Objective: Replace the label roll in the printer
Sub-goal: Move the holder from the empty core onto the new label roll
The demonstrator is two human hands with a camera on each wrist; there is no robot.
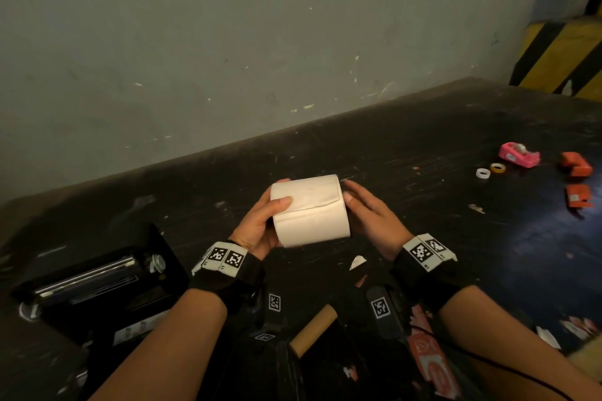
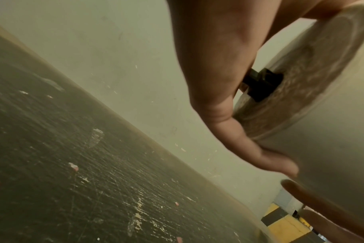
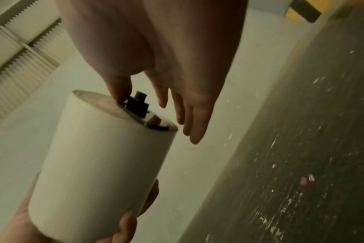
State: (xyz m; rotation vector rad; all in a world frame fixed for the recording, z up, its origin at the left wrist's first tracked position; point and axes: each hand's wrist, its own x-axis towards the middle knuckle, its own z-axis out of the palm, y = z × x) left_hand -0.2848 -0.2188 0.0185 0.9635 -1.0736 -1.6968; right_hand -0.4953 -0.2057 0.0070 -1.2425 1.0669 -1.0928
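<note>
Head view is showing us cradling the full white label roll (image 1: 311, 210) in mid-air above the dark surface (image 1: 407, 153), the left hand (image 1: 260, 225) curling its grip round one end while the right hand (image 1: 371, 216) is lying against the other end with fingers straight. Right wrist view is showing a black spindle (image 3: 138, 105) poking from the core, the thumb touching beside it. We are judging the roll dense, stiff and smooth-sided, its outer wrap liable to loosen, so we are favouring a hold on both flat ends on the way to the open printer (image 1: 97, 283).
</note>
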